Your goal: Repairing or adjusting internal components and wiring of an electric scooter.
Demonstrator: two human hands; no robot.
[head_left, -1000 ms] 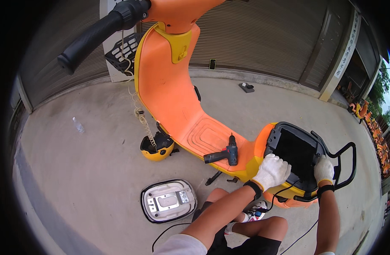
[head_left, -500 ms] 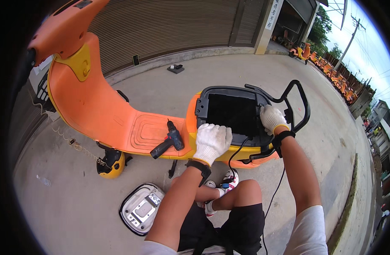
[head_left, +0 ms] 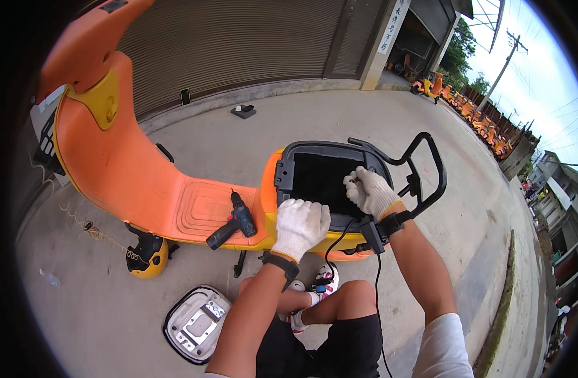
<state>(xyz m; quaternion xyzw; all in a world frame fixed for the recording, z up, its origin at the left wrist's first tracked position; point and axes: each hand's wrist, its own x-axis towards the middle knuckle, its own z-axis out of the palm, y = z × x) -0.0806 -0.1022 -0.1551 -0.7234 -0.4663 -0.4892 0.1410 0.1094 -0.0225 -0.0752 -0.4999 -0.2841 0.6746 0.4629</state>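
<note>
An orange and yellow scooter (head_left: 135,145) stands in front of me, its dark storage compartment (head_left: 345,147) uncovered under a black rim. My left hand (head_left: 300,228), in a white knit glove, is curled over the near left part of that rim. Above the compartment's right side is my right hand (head_left: 369,191), gloved too, its fingers bent together; what they hold, if anything, is too small to make out. A black cable (head_left: 330,252) runs from the compartment's near edge down past my knees. A cordless drill (head_left: 240,217) lies on the footboard.
The removed seat (head_left: 199,324) lies underside up on the concrete at lower left. A yellow helmet (head_left: 149,257) is beside the footboard, near a coiled cord (head_left: 95,230). The black rear rack (head_left: 437,170) sticks out at right. A roller shutter (head_left: 238,50) stands behind.
My right hand has come off the compartment's right rim and moved left over the opening, fingers bent. My left hand stays at the near rim. The whole view has shifted slightly.
</note>
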